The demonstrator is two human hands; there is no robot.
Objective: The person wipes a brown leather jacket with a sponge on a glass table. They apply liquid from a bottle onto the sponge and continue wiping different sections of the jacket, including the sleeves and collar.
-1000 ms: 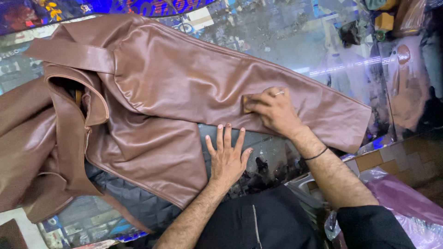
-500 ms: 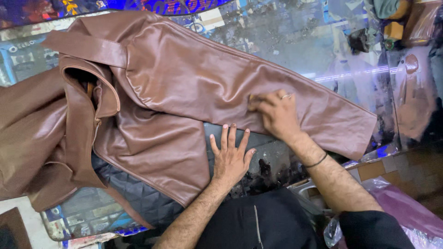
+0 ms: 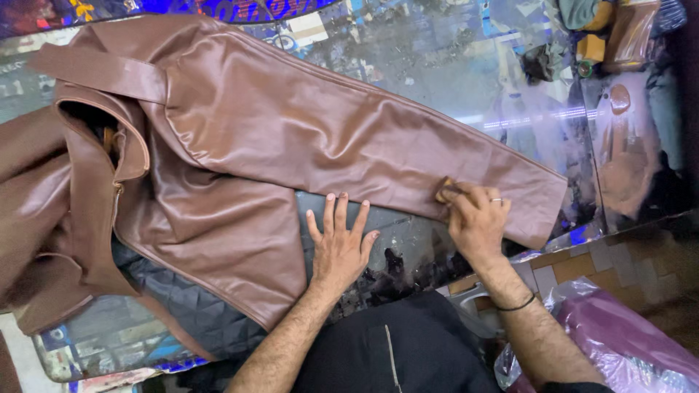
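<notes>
Both forearms are bare and hairy, with no sleeves reaching the wrists. The right hand wears a thin silver-coloured ring on one finger, and a narrow black band circles the right wrist. At the very bottom edge a dark sleeve shows near the right elbow. The left hand carries no ring or band. The person wears black clothing over the lap, with a pale seam running down it.

Jacket on table
</notes>
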